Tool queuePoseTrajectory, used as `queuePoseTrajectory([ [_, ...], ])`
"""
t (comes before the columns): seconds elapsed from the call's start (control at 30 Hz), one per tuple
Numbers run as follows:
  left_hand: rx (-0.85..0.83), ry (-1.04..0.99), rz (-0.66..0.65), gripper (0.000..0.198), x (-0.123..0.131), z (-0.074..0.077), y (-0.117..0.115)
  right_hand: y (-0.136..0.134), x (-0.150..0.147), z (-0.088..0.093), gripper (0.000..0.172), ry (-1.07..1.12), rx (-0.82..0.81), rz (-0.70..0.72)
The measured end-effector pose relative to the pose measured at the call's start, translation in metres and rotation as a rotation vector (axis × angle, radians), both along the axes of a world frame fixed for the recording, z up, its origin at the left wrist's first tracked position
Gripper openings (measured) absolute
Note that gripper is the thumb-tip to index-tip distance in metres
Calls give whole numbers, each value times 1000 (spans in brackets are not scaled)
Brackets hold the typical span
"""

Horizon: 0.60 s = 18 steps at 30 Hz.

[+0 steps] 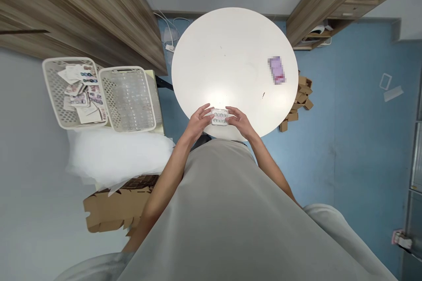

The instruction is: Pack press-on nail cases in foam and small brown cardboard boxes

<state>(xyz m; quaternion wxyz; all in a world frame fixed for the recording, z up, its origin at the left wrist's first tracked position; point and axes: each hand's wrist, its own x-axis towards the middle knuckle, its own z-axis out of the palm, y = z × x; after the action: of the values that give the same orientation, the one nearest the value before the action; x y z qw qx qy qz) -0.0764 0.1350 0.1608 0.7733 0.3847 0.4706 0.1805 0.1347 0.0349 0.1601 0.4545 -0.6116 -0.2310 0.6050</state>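
Note:
A small clear plastic case [220,117] with two rows of round shapes is at the near edge of the white round table. My left hand [198,120] grips its left end, thumb on the near side and fingers curved past the far side. At the opposite end my right hand [241,122] holds it in much the same way, with the thumb against the case. Whether the case rests on the tabletop or is slightly raised, I cannot tell. What the round shapes contain is too small to make out.
On the round table [231,52], a pixelated purple item [277,70] lies at the right. To the left stand a white basket [52,92] of printed cards and another basket [127,129] of clear plastic cases. White plastic bags [118,153] and cardboard boxes [115,208] are nearer me.

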Motion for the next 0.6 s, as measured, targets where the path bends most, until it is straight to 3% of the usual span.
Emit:
queuePoseTrajectory([
  [0.13, 8, 35, 20, 95, -3, -7, -4, 3, -2, 1, 73, -49, 6, -29],
  [0.37, -52, 65, 65, 79, -7, -16, -10, 10, -6, 0, 89, -5, -25, -102],
  [0.6, -42, 66, 114, 75, -12, -14, -13, 3, -12, 0, 59, 95, -146, 80],
])
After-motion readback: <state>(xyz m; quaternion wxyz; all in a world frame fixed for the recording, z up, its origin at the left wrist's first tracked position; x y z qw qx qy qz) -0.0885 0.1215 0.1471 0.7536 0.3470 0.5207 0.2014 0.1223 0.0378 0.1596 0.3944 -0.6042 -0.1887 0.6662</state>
